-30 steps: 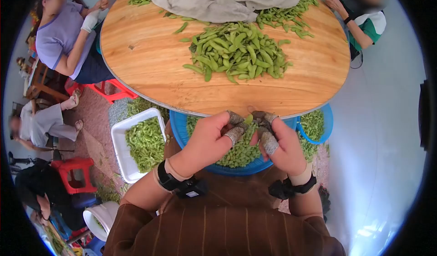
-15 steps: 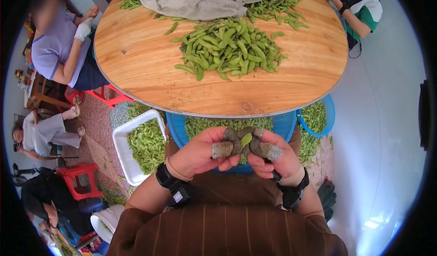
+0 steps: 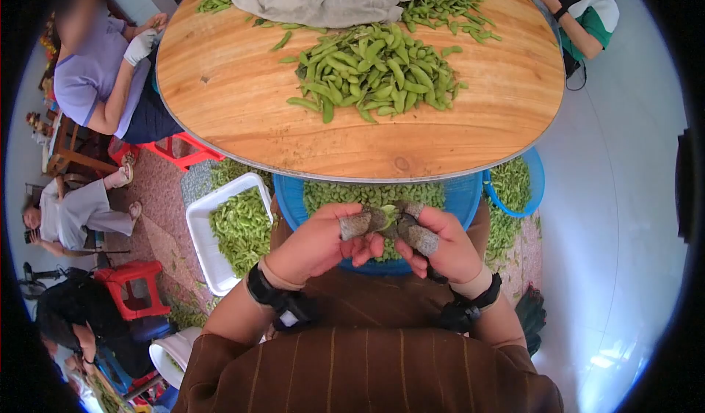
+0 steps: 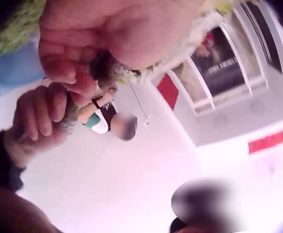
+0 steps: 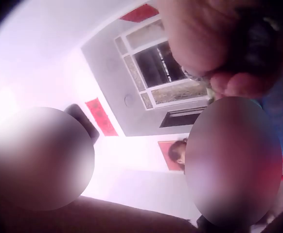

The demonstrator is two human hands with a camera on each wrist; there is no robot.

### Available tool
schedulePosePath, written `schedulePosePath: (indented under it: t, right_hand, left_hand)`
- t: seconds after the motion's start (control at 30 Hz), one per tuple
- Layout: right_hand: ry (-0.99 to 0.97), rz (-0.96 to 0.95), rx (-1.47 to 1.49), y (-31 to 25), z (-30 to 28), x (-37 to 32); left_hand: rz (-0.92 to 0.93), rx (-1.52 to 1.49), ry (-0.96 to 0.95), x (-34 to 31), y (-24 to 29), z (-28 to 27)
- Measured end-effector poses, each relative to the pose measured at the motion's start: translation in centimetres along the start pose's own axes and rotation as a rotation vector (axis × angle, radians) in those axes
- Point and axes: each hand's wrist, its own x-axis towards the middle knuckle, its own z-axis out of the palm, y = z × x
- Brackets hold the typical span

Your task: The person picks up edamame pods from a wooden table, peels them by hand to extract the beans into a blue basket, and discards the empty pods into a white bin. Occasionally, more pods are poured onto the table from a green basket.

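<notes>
Both hands meet over a blue basin (image 3: 290, 204) holding many shelled green beans (image 3: 345, 194). My left hand (image 3: 312, 240) and right hand (image 3: 457, 250) wear grey wraps on thumb and forefinger. Between those wrapped fingertips they pinch a small green soybean pod (image 3: 388, 213), partly covered by the fingers. In the left wrist view the left palm (image 4: 127, 34) fills the top, with the right hand's curled fingers (image 4: 42, 114) close by. The right wrist view shows the right hand (image 5: 204, 43) dark at the upper right. A pile of whole pods (image 3: 378, 71) lies on the wooden table (image 3: 294, 145).
Grey cloth (image 3: 323, 2) covers more pods at the table's far side. A white tub (image 3: 194, 226) of pods stands left of the basin, a blue basket (image 3: 540, 185) right. One gloved person (image 3: 92, 82) is at the left, another (image 3: 587, 16) at the far right. Red stools (image 3: 132, 288) stand left.
Both hands have drawn back from the table edge toward my body, staying together over the basin. In the last half second the fingers have shifted around the pod, and more pale green shows.
</notes>
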Motion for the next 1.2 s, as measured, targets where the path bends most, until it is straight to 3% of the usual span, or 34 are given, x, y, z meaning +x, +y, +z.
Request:
schedulePosePath:
  t: [0.07,0.1,0.17,0.2,0.27,0.3,0.37,0.4,0.47,0.5,0.57,0.6,0.67,0.73,0.83,0.9,0.93,0.97,1.0,1.03,1.07,1.13,1.17,1.2]
  right_hand:
    - [-0.084,0.053,0.260,0.2,-0.1,-0.4]
    - [-0.084,0.054,0.261,0.3,-0.2,-0.4]
    - [0.030,0.005,0.040,0.7,-0.6,-0.2]
    - [0.030,0.009,0.041,1.4,-0.6,0.2]
    - [0.252,-0.515,-0.539,2.5,-0.5,1.3]
    - [0.253,-0.520,-0.540,2.2,-0.6,1.3]
    - [0.143,-0.352,-0.961,1.3,-1.1,1.4]
    - [0.142,-0.360,-0.966,1.0,-1.3,1.3]
    - [0.020,-0.301,-0.981,0.9,-1.4,1.1]
    - [0.015,-0.304,-0.986,1.2,-1.5,1.0]
    - [-0.142,-0.353,-0.636,1.8,-1.9,0.9]
    - [-0.246,-0.031,-0.326,0.7,-1.7,0.4]
    - [-0.259,-0.088,-0.252,0.6,-1.2,0.3]
    - [-0.269,-0.146,-0.177,0.2,-1.0,0.4]
    - [-0.189,0.003,-0.117,0.3,-1.1,0.9]
    - [0.025,-0.452,-0.686,1.7,-1.6,2.2]
    - [0.105,-0.543,-0.885,1.8,-1.6,2.3]
    - [0.092,-0.547,-0.889,1.6,-1.3,2.0]
    - [0.158,-0.463,-1.012,0.7,-0.7,1.4]
    - [0.226,-0.378,-1.133,0.3,-0.3,1.1]
    - [0.213,-0.387,-1.137,0.6,-0.2,1.1]
    - [0.102,-0.204,-0.911,1.1,-0.2,1.2]
    - [0.097,-0.207,-0.913,0.8,-0.2,1.3]
    - [0.066,-0.008,-0.720,0.4,-0.2,1.2]
  left_hand:
    - [-0.110,-0.654,-0.225,-0.2,-0.7,-0.3]
    - [-0.111,-0.654,-0.224,-0.1,-0.9,-0.3]
    - [-0.035,-0.133,-0.050,0.2,-1.2,0.0]
    - [-0.038,-0.135,-0.049,0.3,-1.3,0.2]
    - [0.070,0.385,0.007,0.4,-1.4,0.6]
    - [0.073,0.388,0.007,0.5,-1.7,0.4]
    - [0.322,0.676,-0.034,0.7,-2.4,-0.1]
    - [0.331,0.679,-0.030,0.4,-2.1,-0.2]
    - [0.064,0.501,-0.243,-0.3,-1.3,-0.5]
    - [0.069,0.500,-0.237,-0.5,-1.4,-0.7]
    - [-0.041,0.190,-0.379,-0.9,-1.5,-1.0]
    - [-0.037,0.189,-0.375,-1.0,-1.6,-1.0]
    - [-0.026,-0.080,-0.460,-1.3,-1.8,-1.0]
    - [-0.039,-0.152,-0.437,-1.4,-2.0,-0.8]
    - [-0.032,-0.250,-0.343,-1.3,-2.2,-1.0]
    - [-0.003,-0.279,-0.267,-0.9,-2.2,-1.3]
    - [0.001,-0.015,-0.103,-0.6,-2.3,-1.3]
    - [0.002,0.246,0.066,-0.2,-2.5,-1.3]
    - [0.224,0.587,0.174,0.0,-3.1,-1.5]
    - [0.229,0.585,0.188,0.1,-3.3,-1.5]
    - [0.364,0.765,0.161,0.1,-3.3,-1.4]
    - [0.556,1.022,0.119,0.2,-3.1,-0.9]
    - [0.556,1.023,0.126,0.0,-2.9,-0.9]
    - [0.488,0.882,-0.017,-0.1,-2.5,-0.9]
